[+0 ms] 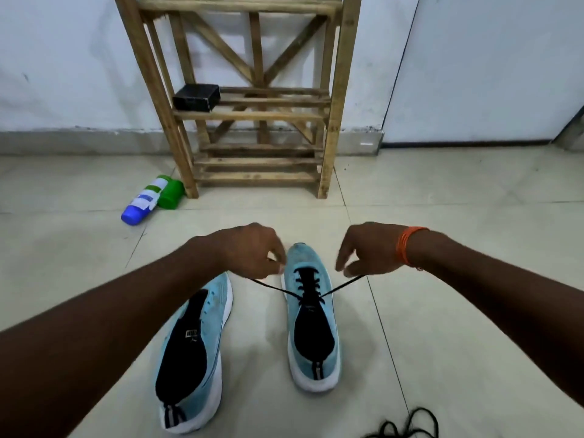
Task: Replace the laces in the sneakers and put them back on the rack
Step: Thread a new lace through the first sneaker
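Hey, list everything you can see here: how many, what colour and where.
laced sneaker: one, light blue, floor, right
unlaced sneaker: one, light blue, floor, left
lace: one, black, threaded through laced sneaker
loose cord tangle: one, black, floor, bottom edge
rack: one, wooden, against wall
box: one, black, rack's middle shelf
bottle: one, blue-white, lying left of rack
container: one, green, beside bottle
wristband: one, orange, right wrist
left hand: fingers pinch lace end
right hand: fingers pinch other end

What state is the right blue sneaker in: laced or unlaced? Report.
Laced: black lace crisscrosses the blue mesh sneaker; left hand and right hand pinch its ends.
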